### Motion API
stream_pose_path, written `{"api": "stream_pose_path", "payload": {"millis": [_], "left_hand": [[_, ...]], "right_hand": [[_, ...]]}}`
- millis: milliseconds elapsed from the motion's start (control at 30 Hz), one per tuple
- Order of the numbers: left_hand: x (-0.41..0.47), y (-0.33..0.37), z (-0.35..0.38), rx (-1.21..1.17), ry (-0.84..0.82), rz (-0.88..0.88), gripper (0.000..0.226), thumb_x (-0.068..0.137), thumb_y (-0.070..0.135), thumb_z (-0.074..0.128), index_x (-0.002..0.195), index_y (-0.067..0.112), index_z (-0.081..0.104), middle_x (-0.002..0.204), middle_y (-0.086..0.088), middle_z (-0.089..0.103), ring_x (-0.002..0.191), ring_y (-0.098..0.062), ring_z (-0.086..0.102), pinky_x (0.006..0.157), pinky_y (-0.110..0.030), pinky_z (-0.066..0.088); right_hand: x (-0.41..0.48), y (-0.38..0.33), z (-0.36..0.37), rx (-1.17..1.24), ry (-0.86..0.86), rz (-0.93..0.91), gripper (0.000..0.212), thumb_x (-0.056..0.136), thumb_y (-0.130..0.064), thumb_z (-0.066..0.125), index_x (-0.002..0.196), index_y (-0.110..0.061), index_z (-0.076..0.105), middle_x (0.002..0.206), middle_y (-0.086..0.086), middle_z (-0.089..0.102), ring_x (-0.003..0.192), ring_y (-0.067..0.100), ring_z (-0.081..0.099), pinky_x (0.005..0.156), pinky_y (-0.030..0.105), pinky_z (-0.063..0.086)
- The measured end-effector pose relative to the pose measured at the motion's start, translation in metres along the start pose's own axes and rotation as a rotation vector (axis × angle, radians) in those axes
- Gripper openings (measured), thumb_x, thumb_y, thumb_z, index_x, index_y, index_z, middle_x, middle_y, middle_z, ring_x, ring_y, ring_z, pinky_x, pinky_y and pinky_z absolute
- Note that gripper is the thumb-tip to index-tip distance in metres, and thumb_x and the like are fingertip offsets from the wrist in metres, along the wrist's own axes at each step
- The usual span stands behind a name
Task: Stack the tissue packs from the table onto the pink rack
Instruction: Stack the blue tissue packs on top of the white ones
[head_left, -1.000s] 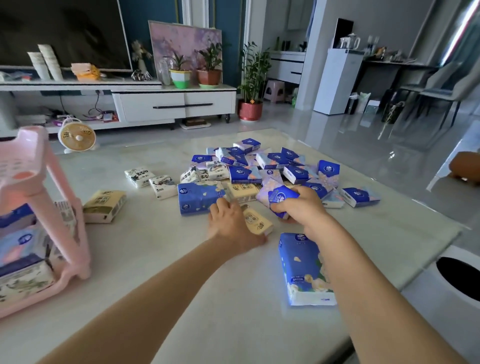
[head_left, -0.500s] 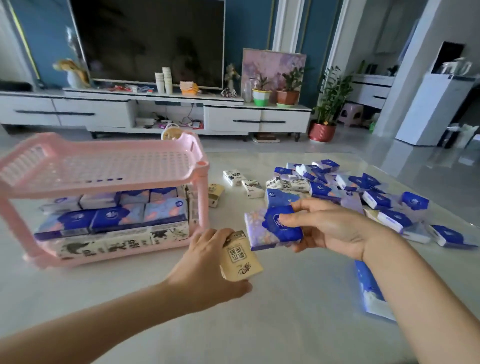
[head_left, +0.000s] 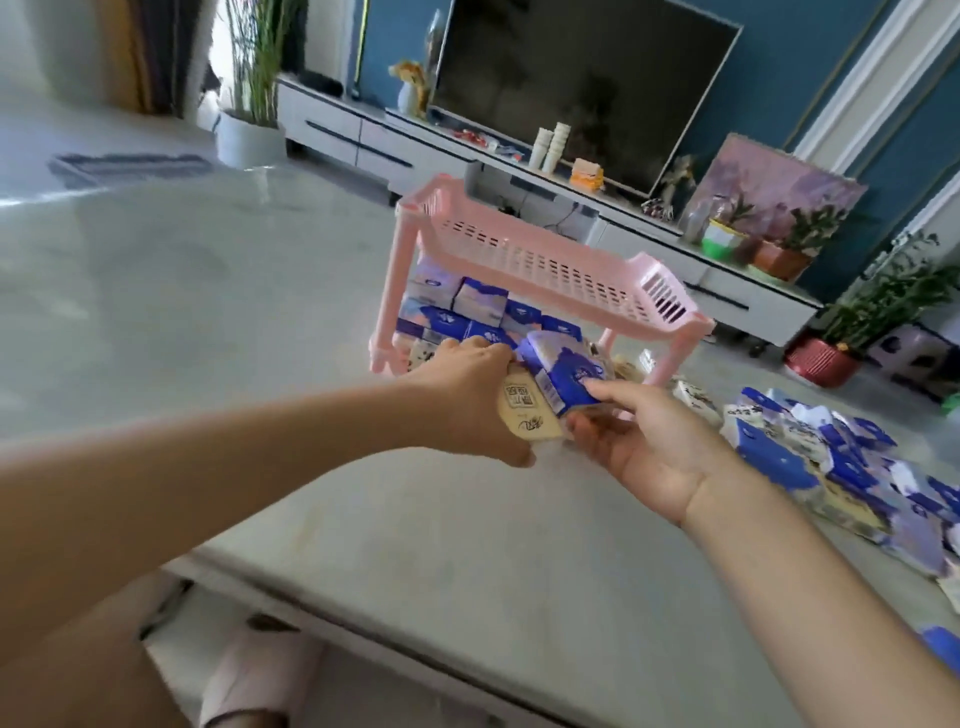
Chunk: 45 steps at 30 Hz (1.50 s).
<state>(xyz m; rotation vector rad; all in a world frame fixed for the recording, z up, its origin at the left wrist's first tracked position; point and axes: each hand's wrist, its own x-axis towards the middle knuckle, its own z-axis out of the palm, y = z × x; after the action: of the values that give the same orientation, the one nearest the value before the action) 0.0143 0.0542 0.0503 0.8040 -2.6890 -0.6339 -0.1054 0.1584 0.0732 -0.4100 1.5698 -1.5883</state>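
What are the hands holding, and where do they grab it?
The left hand has a beige tissue pack, its grip on the pack's upper left end. The right hand has a blue tissue pack, its grip on the near right end.

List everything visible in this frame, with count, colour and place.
rack: one, pink, on the table; top tier bare, lower tier holds packs
rack packs: several, blue and lilac, lower tier
beige pack: one, in left hand
blue pack: one, in right hand, at the lower tier
pile: many packs, mostly blue and white, table right
table: one, pale marble
TV: one, black, far wall
cups: two white stacks, TV bench
plants: several potted, right
hands: left, right
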Motion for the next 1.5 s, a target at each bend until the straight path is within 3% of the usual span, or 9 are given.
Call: {"api": "stream_pose_path", "payload": {"millis": [200, 300, 533, 733, 833, 900, 1067, 1200, 1500], "left_hand": [[0.003, -0.019, -0.009, 0.035, -0.023, -0.04, 0.068, 0.065, 0.052, 0.074, 0.119, 0.022, 0.046, 0.108, 0.001, 0.047, 0.097, -0.016, 0.039, 0.079, -0.025, 0.037], [0.003, -0.03, -0.017, -0.006, -0.005, -0.038, 0.072, 0.066, 0.05, 0.075, 0.123, 0.021, 0.044, 0.106, 0.002, 0.042, 0.099, -0.015, 0.035, 0.084, -0.026, 0.039], [0.005, -0.047, -0.027, -0.056, -0.015, -0.06, 0.07, 0.066, 0.05, 0.075, 0.122, 0.019, 0.045, 0.105, 0.002, 0.042, 0.101, -0.015, 0.036, 0.084, -0.027, 0.042], [0.006, -0.049, -0.029, -0.107, -0.054, -0.077, 0.064, 0.065, 0.051, 0.074, 0.114, 0.019, 0.047, 0.108, -0.001, 0.046, 0.097, -0.016, 0.04, 0.076, -0.025, 0.036], [0.006, -0.047, -0.029, -0.101, -0.066, -0.067, 0.065, 0.065, 0.052, 0.074, 0.114, 0.019, 0.048, 0.11, -0.001, 0.047, 0.099, -0.017, 0.042, 0.077, -0.024, 0.037], [0.006, -0.046, -0.03, -0.111, -0.069, -0.061, 0.064, 0.066, 0.052, 0.074, 0.114, 0.019, 0.048, 0.109, -0.001, 0.047, 0.098, -0.017, 0.042, 0.077, -0.024, 0.037], [0.004, -0.043, -0.03, -0.108, -0.077, -0.036, 0.064, 0.066, 0.052, 0.074, 0.114, 0.02, 0.047, 0.104, 0.001, 0.046, 0.094, -0.016, 0.044, 0.075, -0.023, 0.037], [0.005, -0.043, -0.029, -0.102, -0.081, -0.012, 0.064, 0.066, 0.053, 0.073, 0.115, 0.021, 0.048, 0.104, 0.002, 0.047, 0.094, -0.015, 0.044, 0.075, -0.022, 0.038], [0.005, -0.041, -0.022, -0.07, -0.113, 0.023, 0.069, 0.065, 0.054, 0.073, 0.12, 0.023, 0.046, 0.111, 0.004, 0.051, 0.101, -0.015, 0.047, 0.085, -0.024, 0.042]], "right_hand": [[0.034, -0.001, 0.034, 0.155, 0.14, -0.091, 0.008, 0.09, 0.002, 0.047, 0.098, 0.003, 0.049, 0.071, 0.017, 0.055, 0.037, 0.013, 0.058, 0.042, 0.017, 0.051], [0.049, -0.003, 0.047, 0.162, 0.187, -0.099, 0.006, 0.092, -0.001, 0.05, 0.086, 0.001, 0.049, 0.073, 0.017, 0.055, 0.035, 0.013, 0.058, 0.036, 0.014, 0.045], [0.076, -0.008, 0.065, -0.119, 0.491, -0.197, 0.009, 0.089, -0.013, 0.06, 0.081, -0.011, 0.056, 0.066, 0.001, 0.056, 0.025, -0.001, 0.045, 0.029, 0.009, 0.032], [0.085, 0.0, 0.061, -0.369, 0.526, -0.28, 0.017, 0.09, -0.021, 0.059, 0.084, -0.006, 0.057, 0.061, 0.004, 0.053, 0.02, -0.001, 0.039, 0.027, 0.008, 0.026], [0.092, 0.004, 0.051, -0.546, 0.552, -0.379, 0.022, 0.088, -0.031, 0.061, 0.08, -0.011, 0.059, 0.081, 0.006, 0.067, 0.065, 0.014, 0.07, 0.061, 0.022, 0.053], [0.09, 0.008, 0.045, -0.778, 0.595, -0.458, 0.021, 0.091, -0.031, 0.055, 0.087, -0.011, 0.061, 0.091, 0.005, 0.065, 0.089, 0.023, 0.064, 0.075, 0.028, 0.045], [0.078, 0.021, 0.026, -1.446, 0.477, -0.901, 0.026, 0.09, -0.015, 0.044, 0.102, -0.009, 0.066, 0.108, 0.008, 0.063, 0.101, 0.026, 0.053, 0.082, 0.032, 0.037], [0.082, 0.023, 0.013, -1.553, 0.296, -0.864, 0.053, 0.083, -0.025, 0.031, 0.129, -0.014, 0.054, 0.136, 0.001, 0.051, 0.127, 0.02, 0.04, 0.104, 0.032, 0.025], [0.095, 0.018, 0.023, -1.561, 0.251, -0.787, 0.062, 0.081, -0.029, 0.021, 0.139, -0.02, 0.042, 0.147, -0.006, 0.038, 0.134, 0.011, 0.027, 0.109, 0.027, 0.015]]}}
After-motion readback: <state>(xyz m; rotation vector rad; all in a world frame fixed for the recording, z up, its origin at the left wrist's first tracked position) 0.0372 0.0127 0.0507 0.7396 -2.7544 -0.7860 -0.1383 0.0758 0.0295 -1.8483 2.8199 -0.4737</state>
